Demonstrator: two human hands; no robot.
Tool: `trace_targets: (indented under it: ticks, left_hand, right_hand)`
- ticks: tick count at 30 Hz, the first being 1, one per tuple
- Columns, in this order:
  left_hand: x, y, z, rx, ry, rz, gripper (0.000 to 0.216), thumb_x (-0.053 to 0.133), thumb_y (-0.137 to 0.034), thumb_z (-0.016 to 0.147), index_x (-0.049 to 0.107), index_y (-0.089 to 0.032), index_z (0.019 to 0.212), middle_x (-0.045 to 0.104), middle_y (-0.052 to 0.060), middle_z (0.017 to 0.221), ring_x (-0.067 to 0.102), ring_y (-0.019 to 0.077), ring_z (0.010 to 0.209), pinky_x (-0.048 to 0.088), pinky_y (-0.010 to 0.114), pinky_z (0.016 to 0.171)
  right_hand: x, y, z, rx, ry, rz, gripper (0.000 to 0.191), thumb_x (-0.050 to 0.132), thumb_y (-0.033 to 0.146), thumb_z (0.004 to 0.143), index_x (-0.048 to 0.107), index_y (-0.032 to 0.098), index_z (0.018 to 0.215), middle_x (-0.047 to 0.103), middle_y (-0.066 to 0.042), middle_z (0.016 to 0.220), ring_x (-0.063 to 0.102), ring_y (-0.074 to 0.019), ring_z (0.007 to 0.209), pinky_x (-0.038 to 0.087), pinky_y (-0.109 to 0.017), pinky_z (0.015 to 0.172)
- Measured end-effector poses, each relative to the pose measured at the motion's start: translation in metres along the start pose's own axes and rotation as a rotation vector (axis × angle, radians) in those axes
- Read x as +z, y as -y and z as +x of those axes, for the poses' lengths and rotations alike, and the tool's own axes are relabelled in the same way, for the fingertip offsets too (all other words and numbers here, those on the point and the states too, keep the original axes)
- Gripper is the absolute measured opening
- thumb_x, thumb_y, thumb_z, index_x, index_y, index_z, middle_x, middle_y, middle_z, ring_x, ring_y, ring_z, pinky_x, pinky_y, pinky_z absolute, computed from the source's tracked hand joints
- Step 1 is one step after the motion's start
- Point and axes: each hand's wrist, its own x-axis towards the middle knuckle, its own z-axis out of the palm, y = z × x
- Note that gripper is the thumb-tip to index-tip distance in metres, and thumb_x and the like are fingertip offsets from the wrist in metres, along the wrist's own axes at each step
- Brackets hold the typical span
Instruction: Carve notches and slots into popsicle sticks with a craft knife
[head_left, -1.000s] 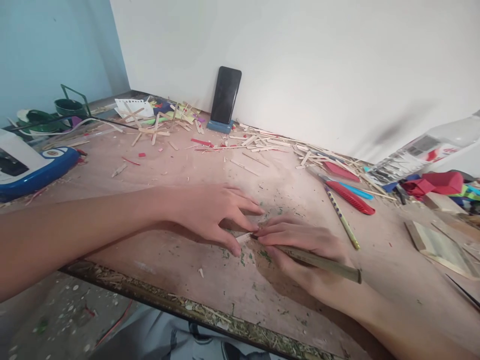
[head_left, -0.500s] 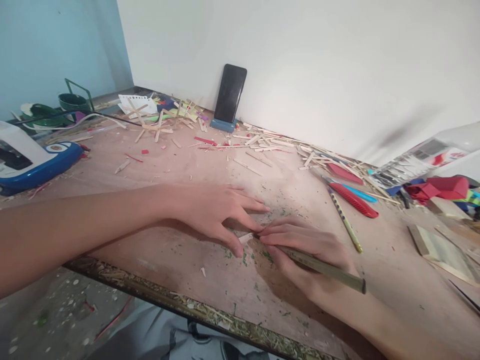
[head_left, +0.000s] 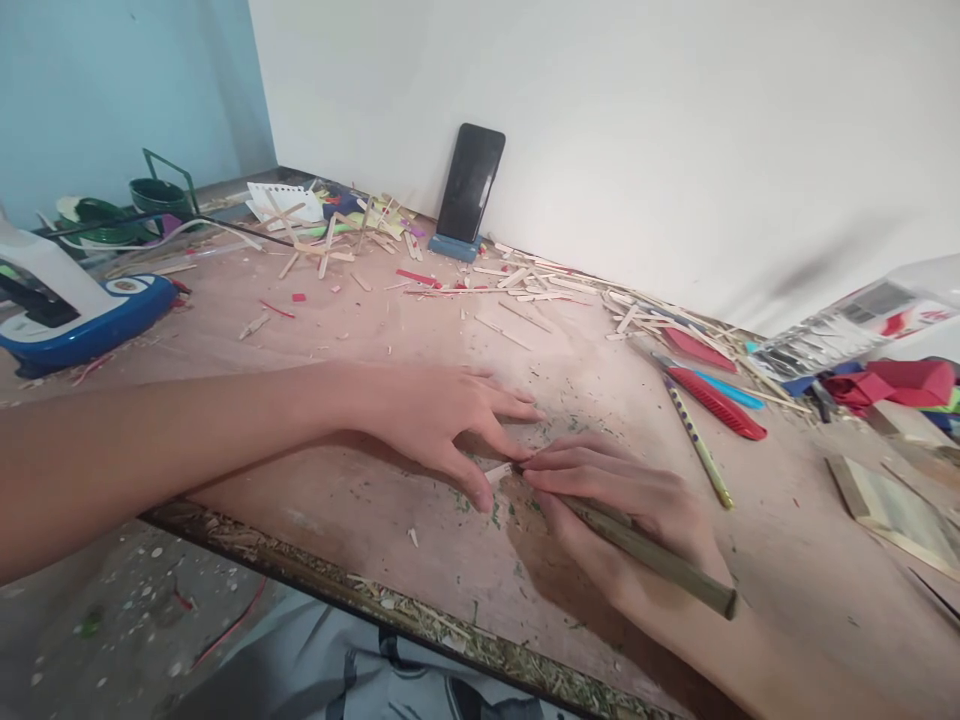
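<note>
My left hand (head_left: 450, 420) lies palm down on the wooden table, its fingers spread. A short pale piece of craft stick (head_left: 498, 474) is on the tabletop between its thumb and index finger, close to both tips. My right hand (head_left: 626, 500) is closed around a slim wooden-handled tool (head_left: 660, 562), gripped low like a pen. The handle slants back over the wrist. Its dark working tip sits at the right end of the stick piece, mostly covered by my fingers, so the kind of tip cannot be made out. Green and pale shavings are scattered around both hands.
A red utility knife (head_left: 716, 402) and a yellow pencil (head_left: 699, 442) lie right of my hands. Loose craft sticks (head_left: 540, 283) line the wall beside a propped phone (head_left: 472, 182). A blue-and-white device (head_left: 90, 318) stands left, a plastic bottle (head_left: 862, 315) right.
The tool's handle end has dipped slightly toward me, while its tip stays by the stick piece. The whole view has shifted a little; my left hand keeps its pose.
</note>
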Motion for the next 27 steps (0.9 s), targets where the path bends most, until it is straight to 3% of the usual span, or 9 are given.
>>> trace_targets:
  ticks: [8, 12, 23, 27]
  left_hand:
    - [-0.0036, 0.0000, 0.0027, -0.009, -0.019, 0.069, 0.055, 0.071, -0.061, 0.096, 0.066, -0.035, 0.145, 0.042, 0.012, 0.168, 0.034, 0.0355, 0.160, 0.016, 0.064, 0.131]
    - [-0.0051, -0.0008, 0.0027, 0.008, -0.029, 0.099, 0.054, 0.070, -0.060, 0.096, 0.069, -0.032, 0.142, 0.044, 0.016, 0.166, 0.035, 0.0407, 0.158, 0.016, 0.070, 0.129]
    - [-0.0057, -0.0014, 0.0032, -0.011, -0.045, 0.075, 0.058, 0.075, -0.062, 0.092, 0.069, -0.033, 0.142, 0.047, 0.013, 0.165, 0.037, 0.0404, 0.158, 0.021, 0.066, 0.130]
    - [-0.0050, -0.0016, 0.0019, -0.012, -0.045, 0.076, 0.059, 0.076, -0.062, 0.091, 0.069, -0.033, 0.143, 0.046, 0.013, 0.165, 0.037, 0.0394, 0.158, 0.021, 0.065, 0.131]
  right_hand:
    - [0.0034, -0.0001, -0.0043, 0.019, 0.000, -0.025, 0.029, 0.070, 0.005, 0.091, 0.075, 0.029, 0.105, 0.081, -0.003, 0.098, 0.075, -0.0234, 0.099, 0.062, -0.041, 0.086]
    - [0.0016, -0.0010, -0.0031, 0.031, 0.018, -0.008, 0.025, 0.067, 0.007, 0.093, 0.075, 0.029, 0.102, 0.080, -0.004, 0.098, 0.075, -0.0235, 0.097, 0.062, -0.041, 0.085]
    - [-0.0019, -0.0002, -0.0026, 0.035, 0.045, 0.007, 0.026, 0.069, 0.007, 0.092, 0.076, 0.030, 0.103, 0.080, -0.003, 0.095, 0.076, -0.0250, 0.098, 0.064, -0.040, 0.081]
    - [-0.0024, 0.0010, -0.0009, 0.045, 0.025, 0.003, 0.029, 0.069, 0.005, 0.093, 0.079, 0.030, 0.105, 0.081, -0.004, 0.101, 0.075, -0.0230, 0.101, 0.064, -0.038, 0.086]
